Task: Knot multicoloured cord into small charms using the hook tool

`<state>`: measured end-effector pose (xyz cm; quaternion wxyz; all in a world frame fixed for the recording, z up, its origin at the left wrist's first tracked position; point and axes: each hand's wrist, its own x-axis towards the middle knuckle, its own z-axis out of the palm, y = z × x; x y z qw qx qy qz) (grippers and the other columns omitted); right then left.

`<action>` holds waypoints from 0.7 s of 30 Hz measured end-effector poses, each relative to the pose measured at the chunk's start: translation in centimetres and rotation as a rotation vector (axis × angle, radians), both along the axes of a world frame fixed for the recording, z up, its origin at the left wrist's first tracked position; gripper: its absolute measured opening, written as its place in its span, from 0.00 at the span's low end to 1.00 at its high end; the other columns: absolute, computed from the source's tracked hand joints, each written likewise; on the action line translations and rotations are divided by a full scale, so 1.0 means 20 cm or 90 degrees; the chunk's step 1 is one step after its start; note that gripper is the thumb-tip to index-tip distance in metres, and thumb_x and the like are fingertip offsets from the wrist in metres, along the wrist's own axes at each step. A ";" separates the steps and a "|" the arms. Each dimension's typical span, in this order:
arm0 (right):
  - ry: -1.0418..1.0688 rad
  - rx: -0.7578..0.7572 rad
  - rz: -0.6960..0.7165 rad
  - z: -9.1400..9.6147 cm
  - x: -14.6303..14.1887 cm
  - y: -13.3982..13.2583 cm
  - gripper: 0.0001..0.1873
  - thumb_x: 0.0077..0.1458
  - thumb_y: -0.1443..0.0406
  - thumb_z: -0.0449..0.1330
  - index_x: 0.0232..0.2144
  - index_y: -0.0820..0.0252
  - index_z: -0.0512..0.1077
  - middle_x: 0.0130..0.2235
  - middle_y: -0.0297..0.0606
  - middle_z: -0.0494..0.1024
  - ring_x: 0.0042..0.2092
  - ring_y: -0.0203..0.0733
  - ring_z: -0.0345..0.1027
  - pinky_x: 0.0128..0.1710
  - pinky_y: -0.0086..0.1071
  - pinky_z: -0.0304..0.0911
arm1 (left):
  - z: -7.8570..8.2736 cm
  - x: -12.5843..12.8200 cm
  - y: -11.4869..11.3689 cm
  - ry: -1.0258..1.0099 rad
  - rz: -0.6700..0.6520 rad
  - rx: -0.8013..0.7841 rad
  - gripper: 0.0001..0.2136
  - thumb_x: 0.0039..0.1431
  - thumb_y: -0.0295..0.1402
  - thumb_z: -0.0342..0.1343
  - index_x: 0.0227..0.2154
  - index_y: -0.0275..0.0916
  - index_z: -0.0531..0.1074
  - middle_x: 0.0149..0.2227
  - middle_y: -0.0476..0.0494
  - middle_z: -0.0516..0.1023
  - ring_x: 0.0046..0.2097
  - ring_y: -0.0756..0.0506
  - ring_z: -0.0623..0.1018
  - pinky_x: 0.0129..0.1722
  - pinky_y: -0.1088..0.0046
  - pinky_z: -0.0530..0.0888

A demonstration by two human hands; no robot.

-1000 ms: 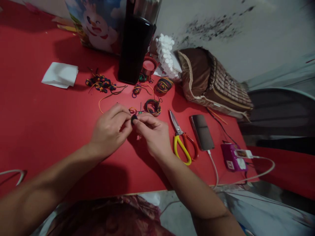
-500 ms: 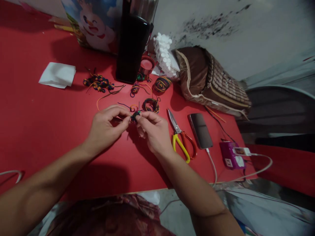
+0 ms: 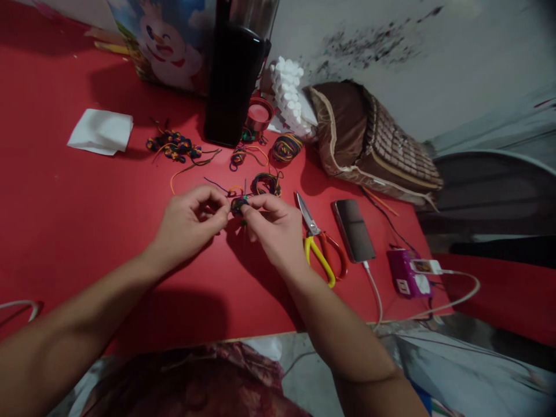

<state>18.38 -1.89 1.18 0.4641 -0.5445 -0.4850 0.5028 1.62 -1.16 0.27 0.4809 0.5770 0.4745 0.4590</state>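
Between my fingertips is a small dark knotted cord piece [image 3: 238, 205] with bits of green on it. My right hand [image 3: 274, 227] pinches its right side between thumb and fingers. At its left edge, my left hand [image 3: 193, 217] has thumb and forefinger pressed together; whether a strand is between them is too small to make out. Loose orange and blue cord ends lie just beyond the piece. Behind it rest a coil of dark multicoloured cord [image 3: 266, 184], a ball of the same cord [image 3: 286, 148] and a small cord bundle [image 3: 238, 155].
Scissors [image 3: 319, 240] with yellow and red handles lie right of my right hand, beside a charging phone [image 3: 354, 230] and a purple power box [image 3: 409, 273]. A knotted cord heap [image 3: 174, 146], white paper [image 3: 101, 132] and a tall black container [image 3: 234, 87] stand or lie farther back on the red table [image 3: 174, 313].
The knotted piece has turned slightly in my fingers, showing more of its face. My right hand has shifted a little right, and a green bit now shows below it.
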 end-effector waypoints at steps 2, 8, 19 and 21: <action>-0.025 0.015 -0.018 0.02 0.02 0.01 0.05 0.56 0.64 0.66 0.28 0.56 0.76 0.20 0.25 0.71 0.19 0.29 0.60 0.20 0.28 0.55 | 0.00 0.00 0.01 -0.095 -0.013 -0.093 0.04 0.57 0.29 0.63 0.29 0.40 0.74 0.26 0.49 0.78 0.26 0.49 0.78 0.25 0.73 0.76; -0.026 0.062 -0.053 0.03 0.06 0.05 0.06 0.56 0.64 0.65 0.27 0.55 0.74 0.20 0.25 0.70 0.20 0.30 0.59 0.22 0.29 0.54 | -0.01 -0.02 0.03 -0.271 0.008 -0.185 0.05 0.59 0.33 0.65 0.31 0.40 0.75 0.26 0.49 0.78 0.24 0.49 0.77 0.19 0.73 0.75; -0.209 0.204 0.037 -0.02 0.04 0.00 0.04 0.60 0.66 0.65 0.31 0.56 0.75 0.31 0.31 0.75 0.27 0.33 0.65 0.28 0.30 0.60 | -0.02 0.02 0.00 -0.138 -0.054 -0.203 0.10 0.54 0.33 0.69 0.36 0.39 0.74 0.24 0.53 0.75 0.21 0.52 0.72 0.18 0.77 0.69; -0.291 0.309 0.027 -0.02 0.06 0.01 0.04 0.60 0.69 0.63 0.31 0.57 0.75 0.33 0.32 0.75 0.29 0.32 0.65 0.29 0.30 0.62 | -0.02 0.01 0.01 -0.109 -0.062 -0.214 0.08 0.55 0.32 0.67 0.36 0.37 0.77 0.24 0.52 0.75 0.22 0.52 0.72 0.20 0.78 0.68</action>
